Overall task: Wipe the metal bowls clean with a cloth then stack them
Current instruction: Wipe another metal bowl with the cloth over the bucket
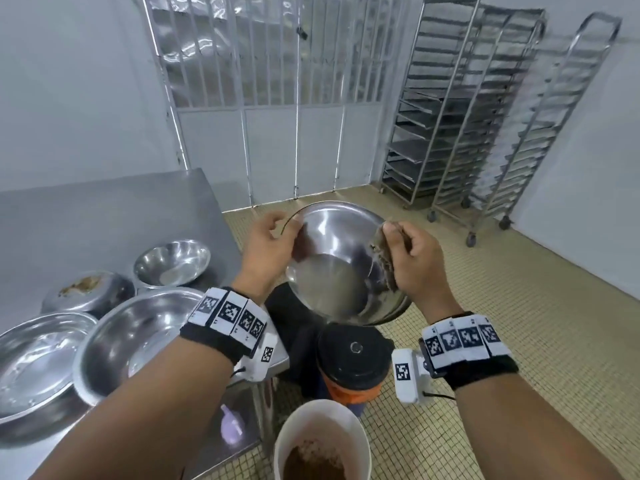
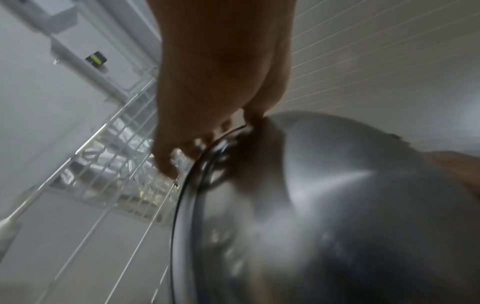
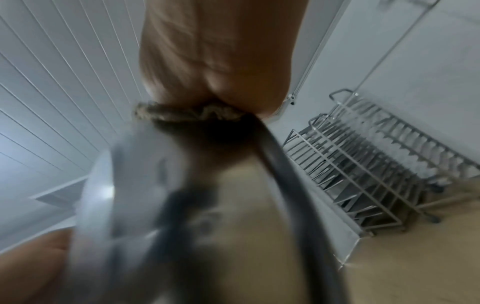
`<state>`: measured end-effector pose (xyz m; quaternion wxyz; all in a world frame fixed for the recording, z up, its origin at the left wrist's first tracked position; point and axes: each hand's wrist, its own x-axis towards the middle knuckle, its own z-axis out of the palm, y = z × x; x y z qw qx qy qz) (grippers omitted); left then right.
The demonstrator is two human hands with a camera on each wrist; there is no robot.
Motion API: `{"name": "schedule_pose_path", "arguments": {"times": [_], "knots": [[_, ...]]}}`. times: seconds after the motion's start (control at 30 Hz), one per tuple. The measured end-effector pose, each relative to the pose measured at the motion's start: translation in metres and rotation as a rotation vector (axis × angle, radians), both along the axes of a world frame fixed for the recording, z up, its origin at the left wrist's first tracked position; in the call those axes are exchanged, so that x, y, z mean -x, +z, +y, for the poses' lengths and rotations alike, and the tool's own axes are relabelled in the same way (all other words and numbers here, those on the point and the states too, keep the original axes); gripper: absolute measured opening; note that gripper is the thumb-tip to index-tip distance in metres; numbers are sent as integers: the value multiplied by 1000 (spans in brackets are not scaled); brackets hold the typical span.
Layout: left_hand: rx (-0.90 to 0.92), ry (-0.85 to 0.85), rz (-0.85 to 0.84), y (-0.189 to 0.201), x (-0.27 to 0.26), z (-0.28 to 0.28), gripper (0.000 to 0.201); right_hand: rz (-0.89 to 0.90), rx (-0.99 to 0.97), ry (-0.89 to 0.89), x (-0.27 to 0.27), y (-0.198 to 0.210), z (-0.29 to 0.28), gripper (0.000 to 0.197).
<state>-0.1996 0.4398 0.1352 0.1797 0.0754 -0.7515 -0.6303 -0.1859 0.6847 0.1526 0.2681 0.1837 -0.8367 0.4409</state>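
Observation:
I hold a large metal bowl [image 1: 332,261] tilted toward me in the air, off the table's right side. My left hand [image 1: 273,242] grips its left rim, thumb inside, fingers behind. My right hand [image 1: 403,252] pinches a brownish cloth [image 1: 382,258] over the right rim, thumb pressing it on the inner wall. In the left wrist view the left hand [image 2: 207,131] clasps the bowl [image 2: 337,205] at its rim. The right wrist view shows the cloth [image 3: 187,114] bunched under the right hand [image 3: 221,96] on the blurred bowl [image 3: 155,195].
On the steel table [image 1: 104,216] stand three upright bowls [image 1: 173,261] [image 1: 138,334] [image 1: 38,358] and one overturned, soiled bowl [image 1: 90,292]. Below me are a black-lidded container [image 1: 353,358] and a white bucket [image 1: 322,441] with brown contents. Tray racks [image 1: 485,126] line the far right wall.

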Motion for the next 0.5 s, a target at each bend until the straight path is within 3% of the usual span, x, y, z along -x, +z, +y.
{"name": "schedule_pose_path", "arguments": {"times": [0.07, 0.1, 0.17, 0.23, 0.4, 0.5], "knots": [[-100, -2, -177, 10, -17, -6, 103, 112, -171, 44, 1, 3, -21, 25], [-223, -20, -287, 15, -26, -7, 104, 166, -244, 69, 1, 2, -33, 26], [-462, -79, -405, 20, -41, -16, 70, 249, -330, 147, -3, -1, -62, 27], [-585, -81, -380, 17, -52, -31, 43, 282, -325, 270, -11, -8, -93, 24], [-743, 99, -245, 3, -83, -110, 16, 66, -167, 444, -21, -25, -158, 33], [-745, 156, -217, -15, -102, -166, 62, 14, -148, 388, -15, -22, -199, 30]]}}
